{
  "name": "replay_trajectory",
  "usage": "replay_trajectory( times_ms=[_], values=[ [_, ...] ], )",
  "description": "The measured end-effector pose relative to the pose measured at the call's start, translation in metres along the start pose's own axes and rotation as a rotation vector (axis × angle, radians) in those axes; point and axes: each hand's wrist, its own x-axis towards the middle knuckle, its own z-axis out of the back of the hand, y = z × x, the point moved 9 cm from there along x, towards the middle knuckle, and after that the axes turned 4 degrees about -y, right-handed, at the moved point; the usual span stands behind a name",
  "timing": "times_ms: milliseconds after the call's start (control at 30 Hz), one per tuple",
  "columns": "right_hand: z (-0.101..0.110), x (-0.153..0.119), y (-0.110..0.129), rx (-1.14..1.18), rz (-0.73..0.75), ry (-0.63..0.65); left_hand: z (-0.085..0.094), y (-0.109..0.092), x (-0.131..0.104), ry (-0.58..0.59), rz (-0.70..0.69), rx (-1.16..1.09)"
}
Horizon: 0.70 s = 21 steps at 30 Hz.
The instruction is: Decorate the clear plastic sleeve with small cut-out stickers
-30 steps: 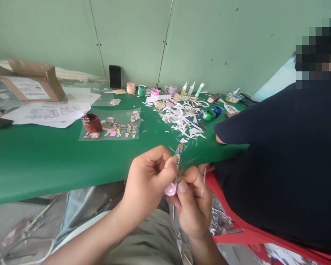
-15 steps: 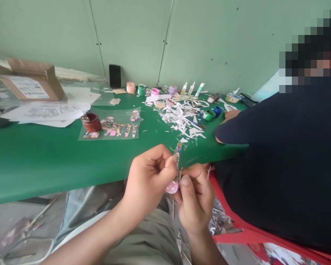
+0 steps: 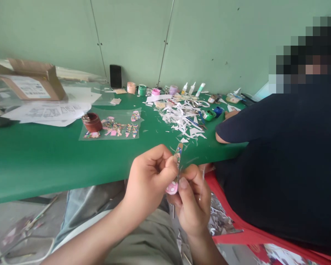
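Between my hands, just in front of the table edge, is a narrow patterned piece [image 3: 172, 187] with a pink rounded lower end and a brownish tip at the top. My left hand [image 3: 151, 176] pinches it from the left with thumb and bent fingers. At its lower right side, my right hand [image 3: 194, 200] is closed, thumb against fingers, with a thin clear strip showing beside the fingers. What exactly the right fingertips grip is partly hidden. Similar patterned pieces [image 3: 131, 129] lie on a clear sheet beside a dark red jar [image 3: 92, 122].
White paper scraps [image 3: 182, 114] are heaped on the green table [image 3: 57, 158]. Paint jars, glue bottles and a phone [image 3: 116, 76] stand along the wall. A cardboard box [image 3: 33, 82] and printed sheets are at left. Another person [image 3: 287, 147] sits close at right, above a red-edged scrap container.
My right hand has shifted slightly left, closer to the pink end of the piece. My left hand has barely moved. The other person has leaned slightly left.
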Motion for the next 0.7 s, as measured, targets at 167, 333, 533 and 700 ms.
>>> replay_trajectory(
  times_ms=[167, 333, 533, 700],
  values=[
    [-0.0002, -0.0008, -0.0036, 0.034, -0.023, 0.008, 0.0011, 0.001, 0.0008, -0.014, -0.004, 0.01],
    [0.0015, -0.0031, -0.0071, 0.026, -0.023, 0.013, 0.0011, 0.0026, 0.0019, -0.021, -0.008, 0.014],
    [0.0008, -0.0033, -0.0081, 0.024, -0.009, 0.037, 0.0016, 0.0046, 0.0042, -0.043, -0.007, 0.007],
    [0.0018, 0.0003, -0.0103, 0.005, -0.017, 0.033, 0.0002, 0.0087, 0.0053, -0.045, 0.03, -0.021]
  ],
)
